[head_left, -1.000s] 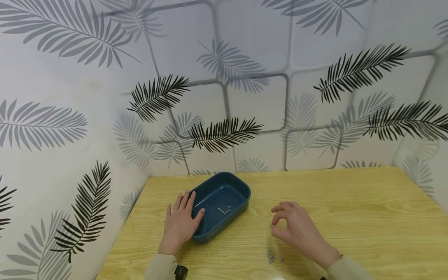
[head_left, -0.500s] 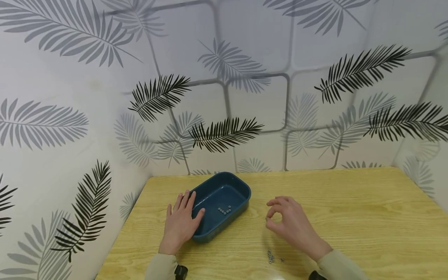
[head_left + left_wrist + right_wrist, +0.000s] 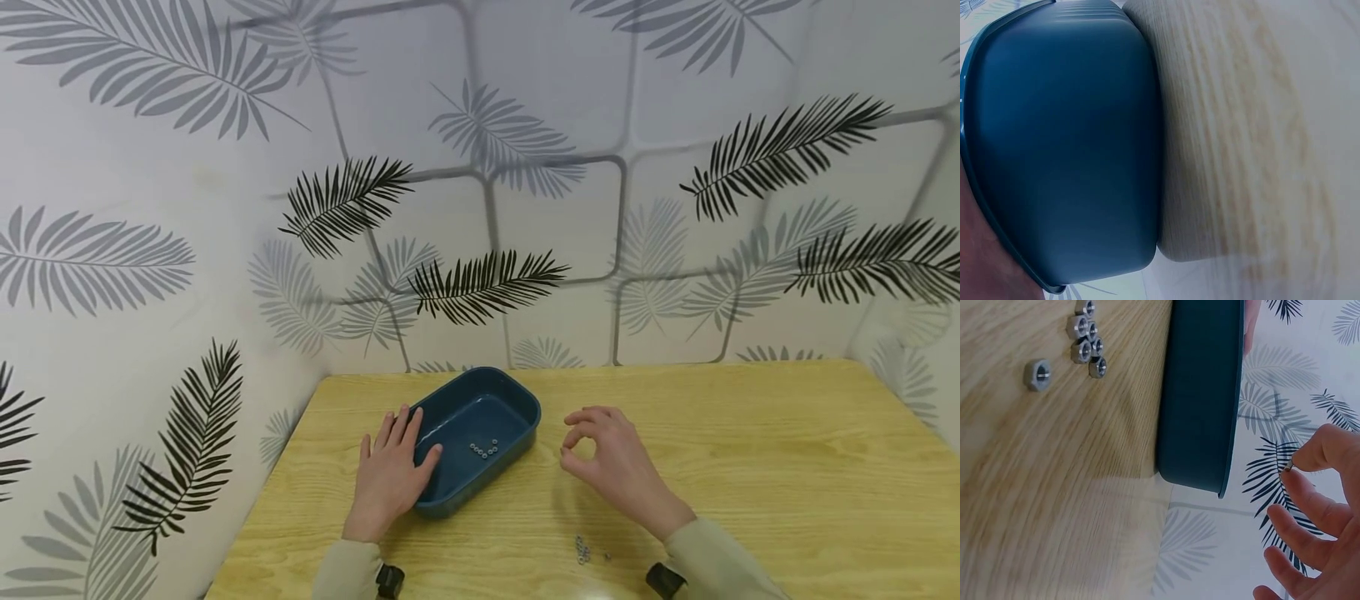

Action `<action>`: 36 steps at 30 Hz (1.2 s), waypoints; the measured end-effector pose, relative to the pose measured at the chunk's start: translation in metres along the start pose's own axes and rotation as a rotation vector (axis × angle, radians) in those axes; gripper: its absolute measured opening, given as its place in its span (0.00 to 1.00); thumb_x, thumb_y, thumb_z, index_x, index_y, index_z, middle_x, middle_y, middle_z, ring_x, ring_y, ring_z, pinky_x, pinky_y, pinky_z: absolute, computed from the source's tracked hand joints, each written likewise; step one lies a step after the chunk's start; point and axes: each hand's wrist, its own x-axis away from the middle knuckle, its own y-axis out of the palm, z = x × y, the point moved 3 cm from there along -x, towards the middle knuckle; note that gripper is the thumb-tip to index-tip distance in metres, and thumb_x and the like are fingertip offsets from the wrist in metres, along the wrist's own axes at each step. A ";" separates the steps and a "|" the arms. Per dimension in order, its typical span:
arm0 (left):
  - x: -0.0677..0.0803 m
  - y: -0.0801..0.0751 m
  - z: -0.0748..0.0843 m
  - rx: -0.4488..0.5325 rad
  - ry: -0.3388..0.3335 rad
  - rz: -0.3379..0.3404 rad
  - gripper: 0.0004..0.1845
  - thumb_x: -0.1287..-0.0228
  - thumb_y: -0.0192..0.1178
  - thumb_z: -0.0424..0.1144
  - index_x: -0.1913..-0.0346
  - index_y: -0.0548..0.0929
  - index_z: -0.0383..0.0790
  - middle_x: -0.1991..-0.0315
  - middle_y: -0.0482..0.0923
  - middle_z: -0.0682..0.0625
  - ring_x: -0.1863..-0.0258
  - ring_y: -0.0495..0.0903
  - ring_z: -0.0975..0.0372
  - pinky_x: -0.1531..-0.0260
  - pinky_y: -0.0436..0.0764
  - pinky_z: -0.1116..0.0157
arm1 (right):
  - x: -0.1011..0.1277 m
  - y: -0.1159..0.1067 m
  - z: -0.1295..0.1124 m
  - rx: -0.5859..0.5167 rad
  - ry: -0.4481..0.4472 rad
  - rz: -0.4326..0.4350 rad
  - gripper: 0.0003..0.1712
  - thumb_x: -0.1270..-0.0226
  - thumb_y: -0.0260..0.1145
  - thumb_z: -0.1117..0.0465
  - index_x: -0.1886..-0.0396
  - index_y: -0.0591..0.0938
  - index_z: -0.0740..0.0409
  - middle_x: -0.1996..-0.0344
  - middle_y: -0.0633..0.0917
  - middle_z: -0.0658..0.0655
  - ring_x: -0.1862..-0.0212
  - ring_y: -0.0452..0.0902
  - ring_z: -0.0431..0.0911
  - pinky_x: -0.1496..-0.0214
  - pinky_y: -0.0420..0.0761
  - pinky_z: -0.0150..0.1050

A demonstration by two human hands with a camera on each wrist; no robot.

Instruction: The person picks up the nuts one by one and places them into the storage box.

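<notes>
Left wrist view is motion-blurred, blue tray [image 3: 1066, 156] cut at the left edge with its inside hidden; right hand [image 3: 1310, 519] cropped at the frame corner, pinched nut [image 3: 1287, 467] barely shows, nuts in tray [image 3: 482, 450] too small to count.

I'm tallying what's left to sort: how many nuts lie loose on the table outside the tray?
7, as far as shows: a cluster of six nuts on the table near the blue tray, and a single nut beside it. The frame edge may hide more.
</notes>
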 end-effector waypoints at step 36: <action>-0.002 0.003 -0.002 -0.011 -0.009 -0.007 0.37 0.27 0.49 0.59 0.22 0.58 0.45 0.23 0.51 0.44 0.24 0.47 0.47 0.32 0.49 0.37 | -0.036 0.026 -0.017 -0.033 0.009 0.021 0.03 0.44 0.71 0.60 0.75 0.85 0.49 0.52 0.84 0.55 0.44 0.72 0.56 0.40 0.69 0.58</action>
